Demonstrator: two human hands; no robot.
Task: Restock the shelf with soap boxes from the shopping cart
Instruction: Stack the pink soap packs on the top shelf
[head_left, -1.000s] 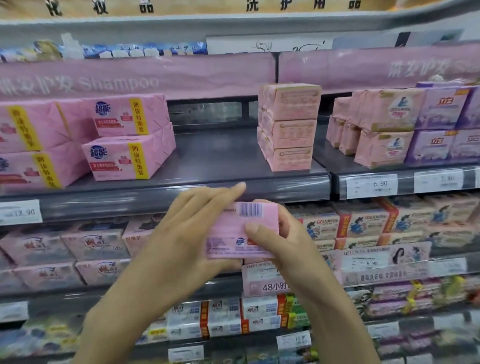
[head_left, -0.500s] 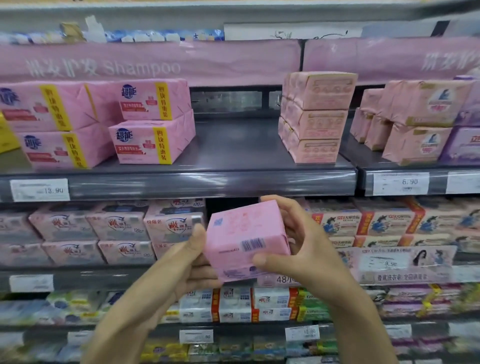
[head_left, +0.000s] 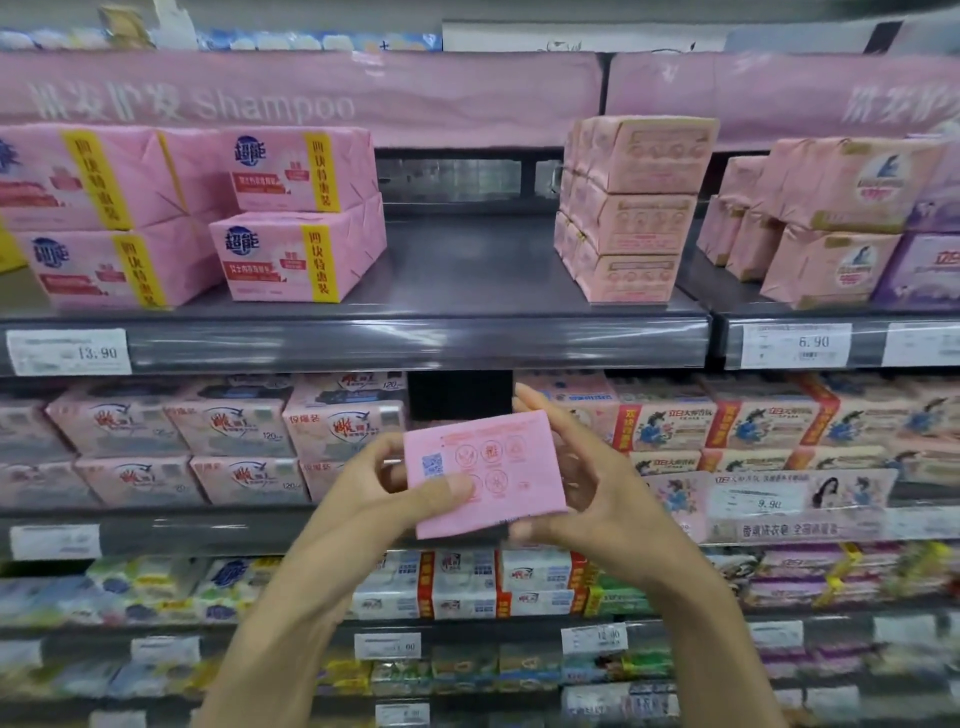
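Turned since a moment ago, the flat pink cardboard soap box now shows you its face with a blue code square and round icons, not the barcode. Your left hand pinches its left edge, thumb on the front. Your right hand clasps the right edge, thumb at the lower corner. The box sits below the dark grey metal upper shelf, which is bare beside the stack of pale pink boxes. They may be the same product, but blur leaves that uncertain. You seem to be orienting it before lifting.
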